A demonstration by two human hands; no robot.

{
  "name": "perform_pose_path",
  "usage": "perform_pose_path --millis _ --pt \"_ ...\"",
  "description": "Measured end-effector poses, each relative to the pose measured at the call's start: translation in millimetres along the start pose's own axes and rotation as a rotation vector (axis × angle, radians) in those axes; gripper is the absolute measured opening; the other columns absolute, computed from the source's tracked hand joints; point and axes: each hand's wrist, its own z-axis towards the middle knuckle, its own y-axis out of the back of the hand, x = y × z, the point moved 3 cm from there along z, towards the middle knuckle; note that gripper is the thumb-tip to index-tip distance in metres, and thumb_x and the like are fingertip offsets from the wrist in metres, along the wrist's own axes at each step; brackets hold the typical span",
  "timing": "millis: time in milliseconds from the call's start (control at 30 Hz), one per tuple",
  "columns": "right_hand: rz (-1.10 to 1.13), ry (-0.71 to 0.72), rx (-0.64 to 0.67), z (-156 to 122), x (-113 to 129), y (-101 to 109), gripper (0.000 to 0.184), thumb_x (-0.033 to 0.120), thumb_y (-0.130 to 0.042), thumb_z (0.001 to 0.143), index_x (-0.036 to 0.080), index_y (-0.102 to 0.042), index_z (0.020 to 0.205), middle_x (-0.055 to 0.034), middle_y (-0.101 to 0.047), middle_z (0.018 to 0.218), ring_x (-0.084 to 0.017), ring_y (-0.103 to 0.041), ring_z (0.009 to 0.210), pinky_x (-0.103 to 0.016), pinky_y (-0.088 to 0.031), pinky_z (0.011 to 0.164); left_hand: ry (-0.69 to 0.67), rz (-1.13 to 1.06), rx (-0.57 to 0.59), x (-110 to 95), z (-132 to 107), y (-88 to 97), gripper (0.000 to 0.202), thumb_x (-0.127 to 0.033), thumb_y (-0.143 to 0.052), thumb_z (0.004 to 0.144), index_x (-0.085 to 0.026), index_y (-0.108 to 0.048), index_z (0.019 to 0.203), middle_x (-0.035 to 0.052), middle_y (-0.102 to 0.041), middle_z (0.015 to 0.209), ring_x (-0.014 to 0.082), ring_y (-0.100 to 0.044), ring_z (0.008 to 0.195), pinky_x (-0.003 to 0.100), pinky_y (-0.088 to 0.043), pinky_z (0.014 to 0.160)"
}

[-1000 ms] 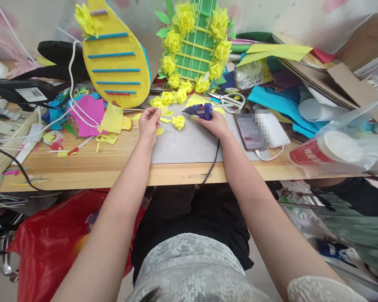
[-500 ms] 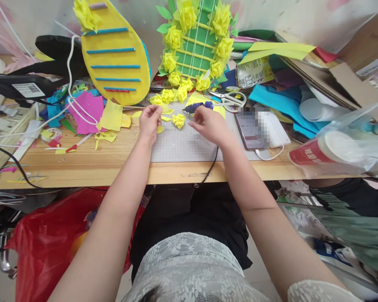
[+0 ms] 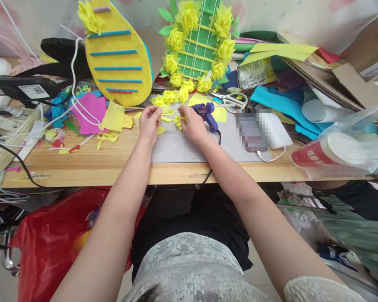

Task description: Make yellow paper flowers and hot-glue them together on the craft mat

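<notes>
Rose (image 3: 178, 123): one, between your hands, nearer your right hand (image 3: 191, 124), at its fingertips; grasp cannot be told. Left hand (image 3: 150, 123): fingers pinched, contents hidden.

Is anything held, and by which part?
The right grip is at a flower's right edge; the left grip looks pinched; whether either holds anything is unclear.

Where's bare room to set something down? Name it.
The near part of the gray mat, between the left forearm and right forearm; also the wooden desk left of the left forearm, in front of the yellow scraps. Crowded: the back, with yellow flowers, glue gun and scissors; the right, with phone, cup and blue paper.
</notes>
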Motion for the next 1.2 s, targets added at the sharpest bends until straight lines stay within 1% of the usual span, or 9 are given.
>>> perform_pose_path --millis 200,400,467,600,700,800,1033,1100,1200 --pt "0.147 -0.007 -0.062 0.8 -6.9 -3.4 0.038 0.005 -0.038 0.079 0.015 -0.047 0.115 -0.01 -0.061 0.115 -0.016 -0.062 0.1 -0.032 -0.048 0.091 0.009 0.096 0.096 3.3 -9.1 -8.2 0.014 -0.01 -0.069 0.065 -0.017 -0.057 0.064 -0.0079 -0.046 0.049 0.002 -0.035 0.039 0.015 -0.027 0.039" --pt "0.139 0.02 -0.071 -0.5 -7.1 -7.2 0.036 0.007 -0.041 0.081 0.015 -0.047 0.116 -0.011 -0.062 0.114 -0.018 -0.062 0.102 -0.034 -0.049 0.09 0.03 0.286 0.107 4.8 -15.5 -13.6 0.011 -0.009 -0.064 0.067 -0.016 -0.057 0.063 -0.0065 -0.048 0.049 0.003 -0.034 0.04 0.016 -0.025 0.038" --pt "0.137 0.034 -0.057 -1.1 -7.4 -9.2 0.035 0.01 -0.04 0.083 0.017 -0.047 0.116 -0.0111 -0.061 0.115 -0.018 -0.061 0.104 -0.035 -0.049 0.091 0.034 0.327 0.118 6.2 -15.7 -14.0 0.01 -0.009 -0.064 0.067 -0.016 -0.057 0.064 -0.006 -0.05 0.052 0.0034 -0.036 0.042 0.016 -0.027 0.04" --pt "0.136 0.055 -0.048 -1.5 -8.5 -11.3 0.035 0.013 -0.036 0.086 0.02 -0.046 0.119 -0.0103 -0.06 0.119 -0.018 -0.06 0.108 -0.037 -0.049 0.093 0.005 0.385 0.14 10.3 -14.5 -12.8 0.01 -0.01 -0.065 0.064 -0.015 -0.057 0.063 -0.0049 -0.053 0.056 0.0044 -0.045 0.051 0.016 -0.036 0.048" --pt "0.107 0.063 -0.044 -1.5 -7.5 -10.3 0.036 0.01 -0.037 0.084 0.017 -0.047 0.118 -0.0117 -0.06 0.119 -0.019 -0.06 0.106 -0.037 -0.049 0.092 0.001 0.418 0.13 13.5 -13.0 -10.5 0.009 -0.013 -0.066 0.063 -0.015 -0.057 0.063 -0.0044 -0.055 0.057 0.0052 -0.047 0.055 0.016 -0.039 0.05" --pt "0.075 0.052 -0.035 -1.6 -5.7 -8.7 0.037 0.008 -0.038 0.083 0.014 -0.048 0.117 -0.0129 -0.061 0.117 -0.02 -0.06 0.106 -0.036 -0.049 0.091 0.011 0.434 0.106 15.0 -11.8 -8.9 0.008 -0.013 -0.065 0.063 -0.015 -0.058 0.064 -0.0049 -0.055 0.056 0.0046 -0.046 0.053 0.015 -0.037 0.048" --pt "-0.001 0.037 0.003 -3.2 0.7 -4.2 0.039 0.009 -0.036 0.084 0.015 -0.048 0.12 -0.0128 -0.06 0.119 -0.021 -0.058 0.109 -0.036 -0.049 0.09 0.064 0.438 0.067 14.6 -12.8 -9.8 0.007 -0.011 -0.064 0.066 -0.014 -0.058 0.065 -0.0047 -0.054 0.055 0.0032 -0.039 0.043 0.016 -0.028 0.037" --pt "-0.028 0.036 0.028 -3.6 2.3 -4.0 0.039 0.01 -0.036 0.085 0.013 -0.048 0.122 -0.0144 -0.059 0.12 -0.023 -0.057 0.11 -0.036 -0.048 0.091 0.067 0.441 0.064 14.9 -12.9 -9.8 0.007 -0.011 -0.064 0.067 -0.014 -0.058 0.066 -0.0045 -0.054 0.056 0.0032 -0.039 0.042 0.017 -0.028 0.036" --pt "-0.027 0.063 0.017 -3.8 3.1 -4.5 0.038 0.011 -0.034 0.086 0.016 -0.048 0.121 -0.0135 -0.06 0.12 -0.022 -0.057 0.111 -0.038 -0.047 0.091 0.057 0.47 0.062 16.1 -12.4 -9.3 0.007 -0.01 -0.064 0.068 -0.014 -0.058 0.066 -0.005 -0.053 0.055 0.0033 -0.038 0.04 0.017 -0.028 0.035"
